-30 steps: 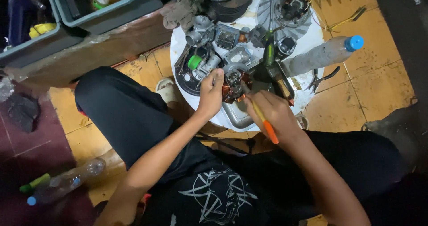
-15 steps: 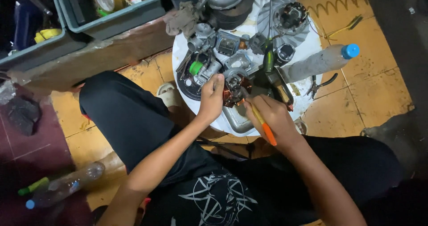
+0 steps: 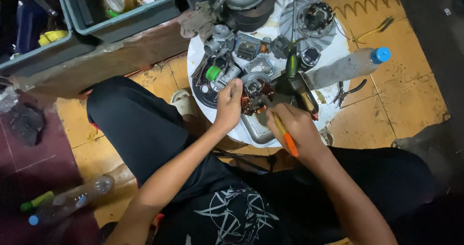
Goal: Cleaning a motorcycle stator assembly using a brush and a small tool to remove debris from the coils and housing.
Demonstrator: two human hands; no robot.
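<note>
My left hand (image 3: pixel 229 102) grips the left side of a round copper-wound coil part (image 3: pixel 254 96) that sits at the near edge of a white round tray (image 3: pixel 193 56). In my right hand (image 3: pixel 295 125) is a thin tool with an orange handle (image 3: pixel 289 141), its tip pointing into the coil part. Both hands are close together over a small metal pan (image 3: pixel 256 131).
Several grey engine parts (image 3: pixel 246 47), a finned cylinder (image 3: pixel 249 3) and a green-handled screwdriver (image 3: pixel 291 64) crowd the tray. A plastic bottle with a blue cap (image 3: pixel 350 67) and pliers (image 3: pixel 349 91) lie right. Grey bins (image 3: pixel 121 13) stand behind. Another bottle (image 3: pixel 67 204) lies left.
The view has shifted slightly, so the tray sits a little lower in frame. Both hands stay on the coil part and the orange-handled tool with almost no movement.
</note>
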